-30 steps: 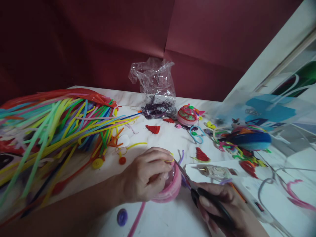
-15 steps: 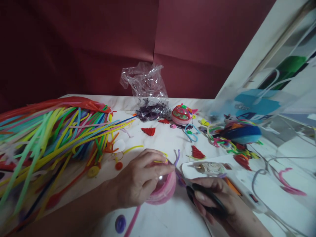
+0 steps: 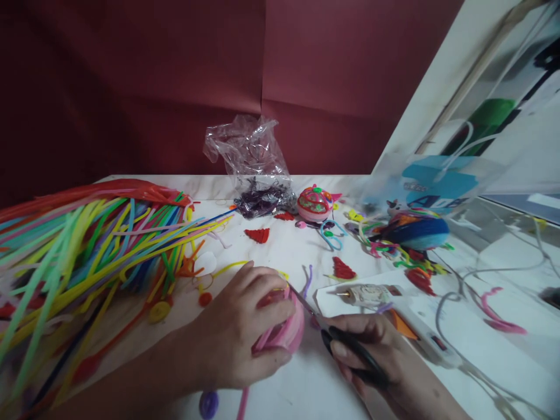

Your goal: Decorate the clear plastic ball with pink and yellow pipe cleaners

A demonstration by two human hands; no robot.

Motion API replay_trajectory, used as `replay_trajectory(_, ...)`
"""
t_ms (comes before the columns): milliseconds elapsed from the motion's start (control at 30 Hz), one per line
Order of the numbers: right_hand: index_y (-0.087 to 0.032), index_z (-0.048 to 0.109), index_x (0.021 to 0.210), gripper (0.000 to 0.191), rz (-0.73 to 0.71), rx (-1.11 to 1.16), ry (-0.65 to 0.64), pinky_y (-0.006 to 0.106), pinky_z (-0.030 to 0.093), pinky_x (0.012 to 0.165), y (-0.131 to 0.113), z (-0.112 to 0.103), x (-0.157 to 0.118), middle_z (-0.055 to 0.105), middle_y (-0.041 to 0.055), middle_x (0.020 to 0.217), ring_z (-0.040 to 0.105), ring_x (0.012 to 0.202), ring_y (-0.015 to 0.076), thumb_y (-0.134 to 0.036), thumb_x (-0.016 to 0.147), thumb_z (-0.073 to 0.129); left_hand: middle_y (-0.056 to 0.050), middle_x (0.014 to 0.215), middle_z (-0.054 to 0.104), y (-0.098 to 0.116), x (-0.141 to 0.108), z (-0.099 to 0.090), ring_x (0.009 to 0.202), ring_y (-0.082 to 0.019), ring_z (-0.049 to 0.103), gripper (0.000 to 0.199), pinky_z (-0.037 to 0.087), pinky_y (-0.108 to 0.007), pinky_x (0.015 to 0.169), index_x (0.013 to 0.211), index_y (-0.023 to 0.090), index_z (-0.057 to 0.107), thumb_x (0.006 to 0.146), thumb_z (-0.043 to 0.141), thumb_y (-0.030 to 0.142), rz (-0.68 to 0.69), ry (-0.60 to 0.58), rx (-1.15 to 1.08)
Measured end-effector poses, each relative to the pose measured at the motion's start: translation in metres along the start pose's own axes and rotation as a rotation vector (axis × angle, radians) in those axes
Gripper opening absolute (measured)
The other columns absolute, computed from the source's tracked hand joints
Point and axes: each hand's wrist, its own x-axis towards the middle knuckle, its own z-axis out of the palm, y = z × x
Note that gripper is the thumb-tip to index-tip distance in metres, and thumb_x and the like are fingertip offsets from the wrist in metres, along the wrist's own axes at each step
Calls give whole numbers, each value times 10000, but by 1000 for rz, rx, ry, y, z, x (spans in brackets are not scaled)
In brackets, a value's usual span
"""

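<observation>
My left hand (image 3: 249,326) wraps over the top and left side of a pink rounded piece (image 3: 291,329), which rests near the table's front. In my right hand (image 3: 371,350) are scissors (image 3: 356,353) with black handles. Their blades point up and left, and the tips reach the upper right of the pink piece near a bit of yellow. A purple pipe cleaner (image 3: 308,281) lies just beyond the blades. Below my left hand is a purple coil (image 3: 209,403), beside a pink strip (image 3: 242,403).
Many pipe cleaners (image 3: 109,233) spread over the left. Behind are a clear plastic bag (image 3: 258,157) and a decorated pink ball (image 3: 314,203). A glue gun (image 3: 367,294), power strip (image 3: 431,341), cables and red triangles (image 3: 343,269) lie at the right.
The view has shifted slightly. My left hand has turned further over the pink piece, its fingers now lower on the front. The scissor tips have come against the piece's upper right.
</observation>
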Motion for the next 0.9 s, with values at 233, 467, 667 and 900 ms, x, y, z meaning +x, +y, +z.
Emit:
replay_trajectory(233, -120, 649, 565, 368, 14, 2, 14, 145, 270, 317, 3, 0, 0, 499, -34, 414, 343, 312, 15, -461, 548, 788, -109, 1161, 507, -4, -5, 5, 1114, -253, 448, 397, 389, -418, 984, 1164, 172, 533, 775, 603, 208, 28, 19, 7)
replay_trajectory(467, -128, 665, 530, 354, 11, 53, 60, 143, 265, 315, -2, 9, 0, 485, -42, 403, 367, 314, 20, -450, 504, 811, -117, 1137, 518, -7, -3, 7, 1083, -268, 469, 380, 413, -441, 955, 1136, 172, 558, 761, 597, 211, 29, 44, -3)
replay_trajectory(667, -145, 720, 597, 311, -10, 74, 88, 140, 300, 335, 8, 4, -4, 466, -56, 426, 352, 335, 12, -429, 525, 826, -114, 1160, 496, -8, -6, 7, 1111, -272, 448, 410, 393, -462, 972, 1161, 192, 530, 755, 585, 191, 4, 55, -20)
replay_trajectory(900, -190, 776, 839, 419, -39, 6, 99, 168, 316, 361, 13, -5, -7, 488, -37, 482, 344, 391, 36, -503, 560, 803, -114, 1164, 482, -9, -7, 6, 1115, -270, 441, 414, 384, -459, 975, 1144, 187, 525, 734, 581, 168, 21, 49, -25)
